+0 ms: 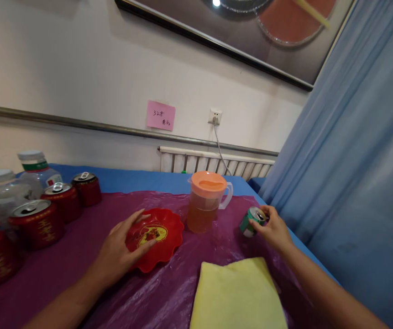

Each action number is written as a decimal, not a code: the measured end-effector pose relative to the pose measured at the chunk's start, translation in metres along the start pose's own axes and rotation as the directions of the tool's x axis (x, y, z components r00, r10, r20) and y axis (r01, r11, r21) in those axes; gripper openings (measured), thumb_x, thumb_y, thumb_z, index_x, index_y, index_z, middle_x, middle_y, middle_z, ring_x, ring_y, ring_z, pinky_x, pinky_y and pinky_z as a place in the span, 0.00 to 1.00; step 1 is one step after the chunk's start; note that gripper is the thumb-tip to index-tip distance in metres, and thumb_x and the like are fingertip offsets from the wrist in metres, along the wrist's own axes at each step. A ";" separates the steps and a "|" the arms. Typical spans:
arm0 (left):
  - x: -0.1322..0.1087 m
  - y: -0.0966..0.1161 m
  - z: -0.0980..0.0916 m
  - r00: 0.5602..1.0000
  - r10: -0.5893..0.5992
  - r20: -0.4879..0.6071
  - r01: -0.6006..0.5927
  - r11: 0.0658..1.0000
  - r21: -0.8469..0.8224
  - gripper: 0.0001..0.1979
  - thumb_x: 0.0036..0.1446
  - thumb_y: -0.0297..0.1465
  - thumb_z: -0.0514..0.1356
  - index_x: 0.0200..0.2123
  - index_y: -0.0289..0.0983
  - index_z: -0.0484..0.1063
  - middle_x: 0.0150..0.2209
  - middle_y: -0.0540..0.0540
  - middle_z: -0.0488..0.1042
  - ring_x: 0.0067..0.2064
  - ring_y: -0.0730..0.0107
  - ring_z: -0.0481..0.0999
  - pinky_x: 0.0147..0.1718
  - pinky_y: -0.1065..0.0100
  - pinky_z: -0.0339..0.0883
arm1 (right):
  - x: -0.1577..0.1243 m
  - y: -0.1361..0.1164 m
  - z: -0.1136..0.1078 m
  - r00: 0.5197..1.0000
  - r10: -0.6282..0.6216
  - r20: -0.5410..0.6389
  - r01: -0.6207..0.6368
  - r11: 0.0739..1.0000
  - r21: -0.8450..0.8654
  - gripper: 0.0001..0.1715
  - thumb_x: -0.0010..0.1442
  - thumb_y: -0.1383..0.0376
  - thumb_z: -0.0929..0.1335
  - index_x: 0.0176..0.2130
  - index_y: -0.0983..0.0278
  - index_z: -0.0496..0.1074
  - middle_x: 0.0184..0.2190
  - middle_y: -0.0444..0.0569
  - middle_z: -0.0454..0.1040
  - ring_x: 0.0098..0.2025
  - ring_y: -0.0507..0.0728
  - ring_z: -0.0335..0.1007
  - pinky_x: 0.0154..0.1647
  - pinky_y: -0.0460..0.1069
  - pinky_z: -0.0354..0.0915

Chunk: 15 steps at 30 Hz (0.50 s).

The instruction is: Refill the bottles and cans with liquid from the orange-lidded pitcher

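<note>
A small green can with an opened top tilts slightly in my right hand, whose thumb and fingers grip its rim and side. My left hand hovers over the left part of a red scalloped plate with a yellow printed centre; thumb and fingers are spread, and nothing is between them. Between the plate and the can stands a clear pitcher with an orange lid, partly filled with amber liquid. A folded yellow cloth lies in front of the pitcher, nearer to me.
Several red drink cans stand in a row at the left, beside clear plastic jars with white lids. Purple plastic sheeting covers much of the blue table surface. A blue curtain hangs at the right; a radiator is behind.
</note>
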<state>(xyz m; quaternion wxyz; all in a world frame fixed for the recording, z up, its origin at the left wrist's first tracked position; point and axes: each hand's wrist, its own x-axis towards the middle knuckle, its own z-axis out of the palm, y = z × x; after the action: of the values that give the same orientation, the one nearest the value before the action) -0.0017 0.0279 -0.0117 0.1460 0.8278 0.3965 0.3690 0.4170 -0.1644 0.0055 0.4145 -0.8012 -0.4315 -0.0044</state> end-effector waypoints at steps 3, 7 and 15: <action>-0.001 -0.002 -0.003 1.000 0.005 -0.026 -0.005 1.000 0.000 0.40 0.55 0.55 0.62 0.65 0.43 0.63 0.58 0.40 0.77 0.57 0.47 0.77 0.58 0.48 0.70 | 0.041 0.025 0.001 0.995 0.082 -0.064 -0.087 0.993 -0.074 0.38 0.50 0.47 0.72 0.54 0.65 0.65 0.48 0.58 0.77 0.48 0.65 0.76 0.50 0.58 0.69; -0.003 -0.005 -0.005 0.999 -0.020 -0.047 0.020 1.000 0.005 0.39 0.55 0.55 0.61 0.65 0.44 0.64 0.57 0.40 0.78 0.57 0.46 0.78 0.57 0.48 0.71 | 0.090 0.045 0.014 0.985 0.150 -0.090 -0.162 0.977 -0.140 0.40 0.49 0.48 0.73 0.55 0.66 0.66 0.48 0.61 0.78 0.49 0.67 0.76 0.49 0.58 0.68; -0.006 0.003 -0.011 0.992 -0.089 -0.094 0.087 0.996 -0.025 0.33 0.59 0.53 0.59 0.64 0.47 0.64 0.55 0.44 0.80 0.55 0.49 0.79 0.58 0.48 0.70 | 0.134 0.059 0.058 0.974 0.191 -0.122 -0.212 0.958 -0.193 0.40 0.52 0.48 0.72 0.56 0.67 0.66 0.48 0.61 0.77 0.51 0.67 0.75 0.49 0.56 0.67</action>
<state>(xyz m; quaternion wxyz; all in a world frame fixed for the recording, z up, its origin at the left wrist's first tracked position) -0.0099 0.0209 -0.0054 0.1520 0.7895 0.4351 0.4053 0.5219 -0.0502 -0.0220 0.3495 -0.8782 -0.3230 -0.0475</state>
